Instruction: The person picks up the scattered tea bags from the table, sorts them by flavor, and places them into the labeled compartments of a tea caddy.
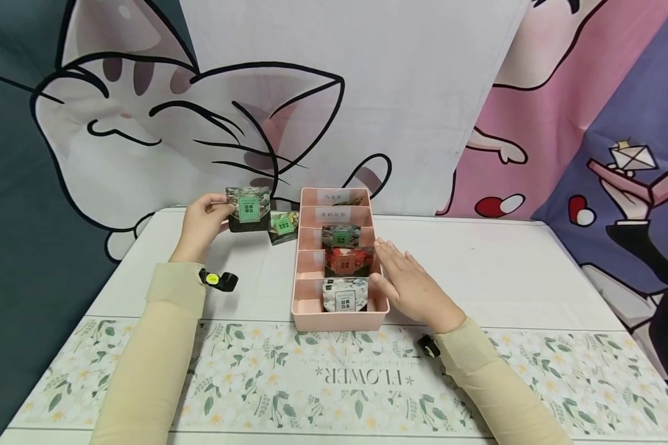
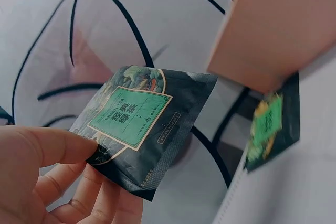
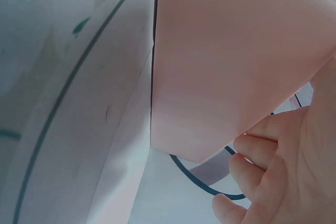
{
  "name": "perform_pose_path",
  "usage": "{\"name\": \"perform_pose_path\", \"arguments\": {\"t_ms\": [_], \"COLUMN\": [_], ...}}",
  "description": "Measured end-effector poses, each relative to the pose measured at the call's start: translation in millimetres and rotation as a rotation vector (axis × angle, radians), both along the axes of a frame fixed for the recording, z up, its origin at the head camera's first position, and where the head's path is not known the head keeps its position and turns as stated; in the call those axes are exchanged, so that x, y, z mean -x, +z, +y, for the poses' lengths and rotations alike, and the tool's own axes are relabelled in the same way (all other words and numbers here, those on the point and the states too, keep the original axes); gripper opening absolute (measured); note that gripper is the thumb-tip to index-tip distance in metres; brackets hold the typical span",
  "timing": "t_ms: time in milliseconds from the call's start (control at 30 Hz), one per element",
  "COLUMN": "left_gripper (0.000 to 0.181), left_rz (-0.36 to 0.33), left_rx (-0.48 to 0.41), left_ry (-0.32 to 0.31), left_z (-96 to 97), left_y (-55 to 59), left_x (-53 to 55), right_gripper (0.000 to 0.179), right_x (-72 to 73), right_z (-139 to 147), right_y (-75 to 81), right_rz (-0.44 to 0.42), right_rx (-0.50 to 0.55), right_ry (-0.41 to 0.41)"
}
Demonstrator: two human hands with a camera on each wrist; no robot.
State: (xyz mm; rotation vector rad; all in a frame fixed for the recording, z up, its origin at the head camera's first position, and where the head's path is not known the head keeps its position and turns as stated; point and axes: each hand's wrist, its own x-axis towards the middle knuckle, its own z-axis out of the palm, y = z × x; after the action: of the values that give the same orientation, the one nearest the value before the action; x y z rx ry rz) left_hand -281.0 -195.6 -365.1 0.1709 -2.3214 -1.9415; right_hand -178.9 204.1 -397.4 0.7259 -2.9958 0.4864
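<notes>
My left hand [image 1: 202, 221] pinches a dark green-tea sachet [image 1: 248, 210] by its edge, thumb on the front face, raised left of the pink divided box [image 1: 338, 322]. In the left wrist view the sachet [image 2: 142, 124] shows its green label. Another green-labelled sachet [image 1: 284, 227] lies on the table, between the held one and the box. At the box's right wall, my right hand [image 1: 414, 287] rests with its fingers extended along the rim. Inside the box stand a green-labelled sachet [image 1: 341, 237], a red sachet [image 1: 347, 262] and a white sachet [image 1: 345, 295], in separate compartments.
Paper labels [image 1: 333, 214] are stuck on the far dividers, and part of a sachet [image 1: 349, 201] shows in the farthest compartment. The white table [image 1: 479, 266] has a floral printed strip [image 1: 245, 377] along its near side. A cartoon cloth [image 1: 412, 111] hangs behind.
</notes>
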Motion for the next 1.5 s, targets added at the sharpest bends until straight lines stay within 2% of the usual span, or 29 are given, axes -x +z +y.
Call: {"name": "perform_pose_path", "arguments": {"t_ms": [167,300,567,833,1200,1333,1500], "left_gripper": [0.014,0.017,0.021,0.030,0.027,0.028,0.024], "left_rz": [0.044,0.072,0.131,0.148,0.141,0.116,0.119], "left_rx": [-0.004,-0.007,0.018,0.025,0.018,0.037,0.061], "left_ry": [-0.014,-0.049,-0.114,-0.202,-0.312,-0.336,-0.363], "left_z": [10.3,19.0,38.5,57.8,84.0,92.6,104.1], "left_y": [11.4,19.1,26.8,28.2,27.7,28.0,28.7], "left_x": [-6.5,-11.1,-15.9,-16.6,-13.9,-13.0,-11.2], "right_gripper": [0.069,0.069,0.069,0.070,0.070,0.070,0.070], "right_x": [0.1,0.4,0.8,-0.3,-0.5,-0.4,-0.2], "right_z": [-0.7,-0.6,-0.4,0.0,0.2,0.0,0.0], "right_y": [1.6,0.4,-1.5,-1.1,-1.8,-1.4,-1.3], "right_rz": [-0.005,0.004,0.017,0.016,0.018,0.012,0.017], "right_rx": [0.001,0.000,0.003,-0.001,0.004,-0.001,0.003], "right_ry": [-0.001,0.000,-0.001,-0.001,-0.003,-0.004,-0.001]}}
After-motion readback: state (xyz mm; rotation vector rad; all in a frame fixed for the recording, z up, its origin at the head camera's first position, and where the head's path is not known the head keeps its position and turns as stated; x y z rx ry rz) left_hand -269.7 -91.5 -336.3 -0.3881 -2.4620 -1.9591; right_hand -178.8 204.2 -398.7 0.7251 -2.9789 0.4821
